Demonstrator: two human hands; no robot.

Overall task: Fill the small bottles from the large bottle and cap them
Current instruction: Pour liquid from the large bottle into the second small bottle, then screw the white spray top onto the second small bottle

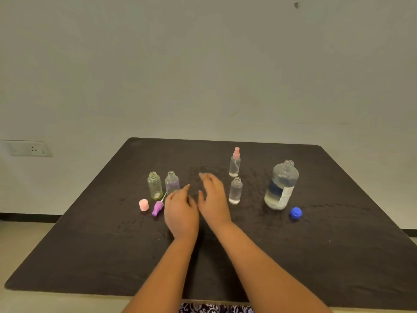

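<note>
The large bottle (282, 185) stands uncapped at the right, part full of clear liquid, with its blue cap (295, 213) lying in front of it. A small bottle (235, 164) with a pink spray cap stands at the back. An uncapped small bottle (235, 191) stands in front of it. At the left stand a yellowish small bottle (154, 185) and a clear small bottle (172, 182), both uncapped. A pink cap (143, 204) and a purple spray cap (157, 207) lie before them. My left hand (180, 211) and right hand (213, 195) hover over the table's middle, fingers relaxed, holding nothing.
The dark table (225, 263) stands against a pale wall. Its front edge runs near my body. A wall socket (29, 148) sits at the left, away from the table.
</note>
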